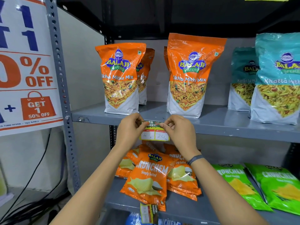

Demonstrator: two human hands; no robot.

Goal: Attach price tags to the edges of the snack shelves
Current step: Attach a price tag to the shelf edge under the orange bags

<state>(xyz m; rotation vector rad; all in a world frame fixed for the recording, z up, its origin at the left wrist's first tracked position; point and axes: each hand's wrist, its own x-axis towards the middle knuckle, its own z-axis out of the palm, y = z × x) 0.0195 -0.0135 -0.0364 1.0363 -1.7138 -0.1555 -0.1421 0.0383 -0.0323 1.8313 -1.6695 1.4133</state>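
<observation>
A price tag [154, 131] with a green "SUPER MARKET" header and two white price boxes hangs against the front edge of the grey upper shelf [227, 127]. My left hand [129, 130] pinches its top left corner. My right hand [178, 132] pinches its top right corner. Both hands press the tag's top against the shelf edge, below the orange Tikha Mitha Mix bags [121, 78]. A second price tag [149, 213] hangs turned sideways on the front edge of the lower shelf [181, 208].
Teal Khatta Mitha bags [276, 78] stand at the right of the upper shelf. Orange Crunchem chip packs [149, 181] and green ones [240, 184] lie on the lower shelf. A perforated grey upright [61, 78] and a discount poster [24, 70] are at left. Black cables [32, 184] hang below.
</observation>
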